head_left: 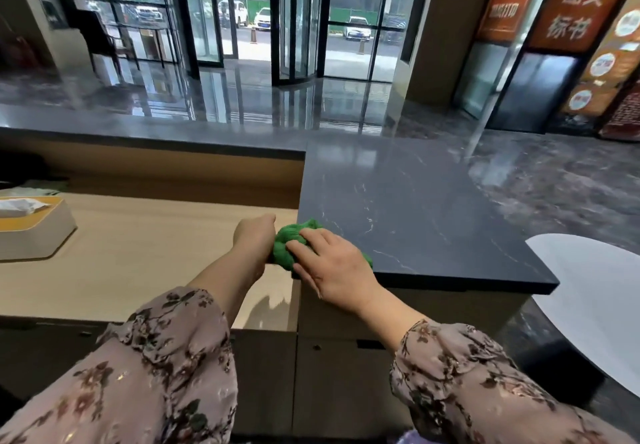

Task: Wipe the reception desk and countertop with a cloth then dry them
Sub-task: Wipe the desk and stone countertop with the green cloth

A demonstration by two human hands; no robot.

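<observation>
A polished dark lobby floor [311,104] is seen beyond the desk, and glass doors [301,20] are set in the far wall, with parked cars visible through them. Orange signboards [575,0] are mounted at the upper right.

The right part of the view is taken up by a raised tabletop of dark veined stone [415,208]. A lower tabletop of pale wood [156,242] is joined to its left edge, and this lower surface is backed along its far edge by a narrow dark stone ledge [138,131]. A curved white surface [595,287] is seen past the right edge of the dark tabletop, cut off by the frame.

A cream tissue box with a yellow top [31,232] is placed at the left edge of the wooden tabletop, with a white tissue pulled up from it.

Both forearms are covered to the wrist by floral sleeves [166,357].

The right hand [332,270] is laid palm down at the near left corner of the dark tabletop, its fingers only loosely bent and spread over the cloth, which is pressed rather than gripped. The left hand [254,232] is held over the right edge of the wooden tabletop and is closed against the cloth's left side; its fingertips are hidden, so the grip is only partly seen.

The green cloth [291,239] is bunched into a lump at the near left corner of the dark tabletop, held between the two hands and overhanging the left edge
</observation>
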